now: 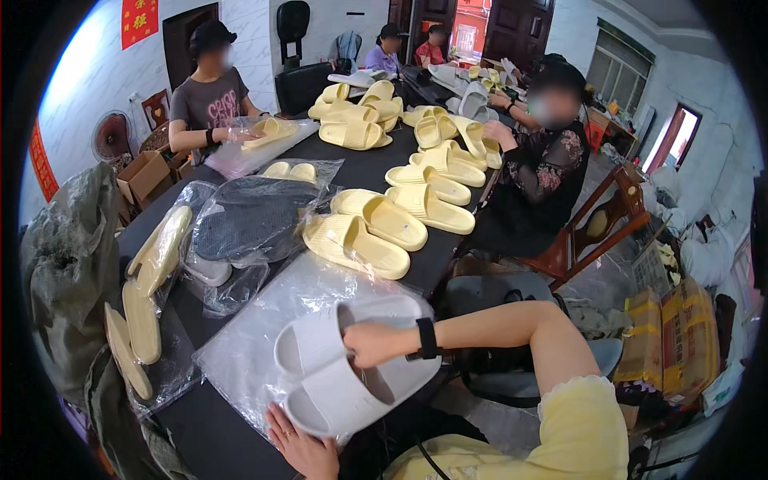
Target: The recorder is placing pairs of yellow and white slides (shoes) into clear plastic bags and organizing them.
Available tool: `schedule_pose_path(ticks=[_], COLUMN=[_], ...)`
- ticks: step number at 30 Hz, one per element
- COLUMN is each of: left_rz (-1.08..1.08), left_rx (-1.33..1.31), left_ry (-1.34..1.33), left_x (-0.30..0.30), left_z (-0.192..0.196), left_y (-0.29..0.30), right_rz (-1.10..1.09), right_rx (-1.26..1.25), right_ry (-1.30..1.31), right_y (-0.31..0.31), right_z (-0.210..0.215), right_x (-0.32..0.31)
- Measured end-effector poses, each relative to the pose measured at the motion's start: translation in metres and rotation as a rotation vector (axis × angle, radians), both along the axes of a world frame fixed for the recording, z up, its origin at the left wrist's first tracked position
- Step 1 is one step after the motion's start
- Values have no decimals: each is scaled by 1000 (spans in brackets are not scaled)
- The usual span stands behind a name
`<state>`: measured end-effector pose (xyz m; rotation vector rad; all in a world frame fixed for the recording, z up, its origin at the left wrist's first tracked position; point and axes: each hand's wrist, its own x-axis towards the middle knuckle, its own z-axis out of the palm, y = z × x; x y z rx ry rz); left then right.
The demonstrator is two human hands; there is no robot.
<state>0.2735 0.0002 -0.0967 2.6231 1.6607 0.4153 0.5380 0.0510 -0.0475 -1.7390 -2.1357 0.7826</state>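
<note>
A pair of grey slippers (332, 400) lies side by side over a clear plastic bag (248, 320) at the near table edge, toes pointing left. My right hand (376, 344), with a black band on its wrist, reaches between the two straps from the right. Its fingers are curled over the slippers' inner sides, and their tips are hidden. Beside the toe of the nearer slipper, my left hand (302, 444) lies with fingers stretched out, touching the bag's edge. Whether the toes are inside the bag is hard to make out.
Yellow slippers (360, 246) stand in rows beyond the bag. Dark bagged slippers (256, 212) and bagged yellow ones (144, 320) lie to the left. Co-workers sit around the black table (212, 432). A wooden chair (596, 220) and cartons (672, 336) are on the right.
</note>
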Motion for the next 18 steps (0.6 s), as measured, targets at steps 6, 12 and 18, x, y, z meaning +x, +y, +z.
schedule_pose_path(ticks=[6, 12, 18], left_rz=[40, 57, 19], left_rx=[-83, -91, -11], left_ry=[-24, -12, 2], left_x=[6, 10, 8], left_z=[-1, 4, 13], left_y=[5, 6, 2], right_rz=[-195, -504, -1033], right_rx=[327, 444, 688], right_ry=[-125, -64, 35], right_y=[14, 113, 157], right_z=[28, 62, 50], right_x=[56, 209, 233])
